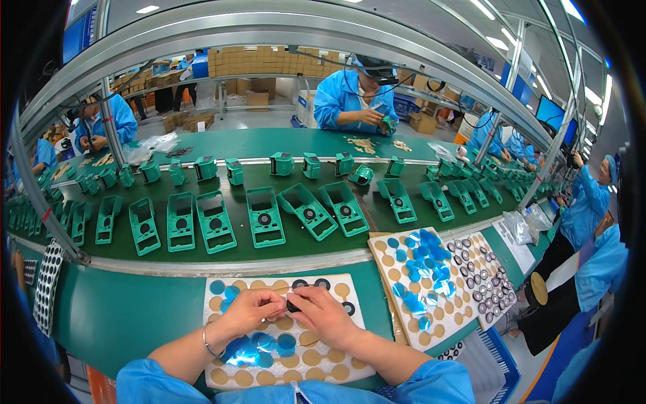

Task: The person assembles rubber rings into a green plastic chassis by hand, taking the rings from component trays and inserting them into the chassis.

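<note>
Both my hands meet above a white sheet [215,323] of tan dumbbell-shaped stickers. My right hand [326,315] grips a small black round part [292,306] between its fingers. My left hand [250,311] is pinched closed beside that part; what its fingertips hold, if anything, is hidden. Loose blue film discs [250,353] lie on the sheet below my hands, and a few more rest near its upper left corner. Along the sheet's upper right side sit several black round parts with grey centres [348,308].
Beyond the bench, green plastic housings [266,219] line a dark green conveyor [108,252]. To the right are another sticker sheet with blue discs [422,269] and a sheet of round parts [488,279]. A metal frame [296,23] spans overhead. A co-worker [353,101] sits across the line.
</note>
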The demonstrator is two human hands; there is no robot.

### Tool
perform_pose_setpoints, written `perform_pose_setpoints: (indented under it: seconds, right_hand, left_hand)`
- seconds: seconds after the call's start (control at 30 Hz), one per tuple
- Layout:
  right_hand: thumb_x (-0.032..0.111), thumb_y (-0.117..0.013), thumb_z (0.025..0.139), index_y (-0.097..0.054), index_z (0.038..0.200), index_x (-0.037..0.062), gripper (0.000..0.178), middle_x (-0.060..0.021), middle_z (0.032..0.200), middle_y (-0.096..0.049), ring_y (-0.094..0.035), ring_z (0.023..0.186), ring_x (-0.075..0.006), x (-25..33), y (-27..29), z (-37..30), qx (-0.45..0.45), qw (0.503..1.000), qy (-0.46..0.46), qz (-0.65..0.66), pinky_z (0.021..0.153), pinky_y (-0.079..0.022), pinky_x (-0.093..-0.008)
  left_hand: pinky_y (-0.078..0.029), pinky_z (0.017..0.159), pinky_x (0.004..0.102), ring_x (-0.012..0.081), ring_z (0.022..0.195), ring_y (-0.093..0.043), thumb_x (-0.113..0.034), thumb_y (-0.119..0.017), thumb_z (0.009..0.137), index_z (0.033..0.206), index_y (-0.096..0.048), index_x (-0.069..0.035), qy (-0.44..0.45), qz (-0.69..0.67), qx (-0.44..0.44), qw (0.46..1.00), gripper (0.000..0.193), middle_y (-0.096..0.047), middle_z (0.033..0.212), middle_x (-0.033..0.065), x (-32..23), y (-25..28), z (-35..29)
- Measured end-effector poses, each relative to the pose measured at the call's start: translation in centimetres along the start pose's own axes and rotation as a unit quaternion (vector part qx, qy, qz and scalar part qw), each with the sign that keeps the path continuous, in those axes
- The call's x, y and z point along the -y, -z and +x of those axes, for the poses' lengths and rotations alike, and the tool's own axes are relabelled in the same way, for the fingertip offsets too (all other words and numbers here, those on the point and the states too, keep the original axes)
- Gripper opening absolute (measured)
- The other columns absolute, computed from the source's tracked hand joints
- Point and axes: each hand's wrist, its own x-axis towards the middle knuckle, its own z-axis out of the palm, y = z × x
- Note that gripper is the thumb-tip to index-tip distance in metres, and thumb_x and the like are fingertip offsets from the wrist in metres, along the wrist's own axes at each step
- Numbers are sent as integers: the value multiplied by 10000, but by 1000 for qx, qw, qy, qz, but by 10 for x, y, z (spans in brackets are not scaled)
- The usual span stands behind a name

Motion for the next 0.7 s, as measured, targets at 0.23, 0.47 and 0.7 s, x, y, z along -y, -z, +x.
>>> perform_pose_setpoints:
  seconds: [0.23, 0.47, 0.7]
  right_hand:
    - [86, -654, 742, -517, 1089, 5, 381, -132, 1065, -490, -501, 930, -312, 1, -2, 1, -1, 1000, -13, 17, 777, -454, -367]
    - [90, -660, 749, -535, 1090, 23, 369, -126, 1047, -521, -527, 975, -291, 1, -2, 2, 6, 988, -87, 126, 798, -468, -344]
    - [103, -661, 739, -519, 1083, 12, 384, -126, 1040, -494, -497, 929, -298, 5, -5, 5, 10, 999, -29, 33, 783, -450, -357]
  left_hand:
    - [-401, 627, 196, 68, 682, -472, -97, -554, 868, 890, -569, 24, -20, 11, 2, 1000, 124, -571, 779, 32, 1, 2, 0]
    - [-433, 679, 218, 86, 723, -525, -93, -564, 863, 923, -570, 11, -8, 39, -4, 999, 120, -588, 817, 31, -4, 3, -2]
    - [-419, 652, 192, 63, 713, -509, -106, -560, 868, 954, -580, 21, -13, 39, -24, 999, 154, -588, 815, 30, -10, 0, -6]
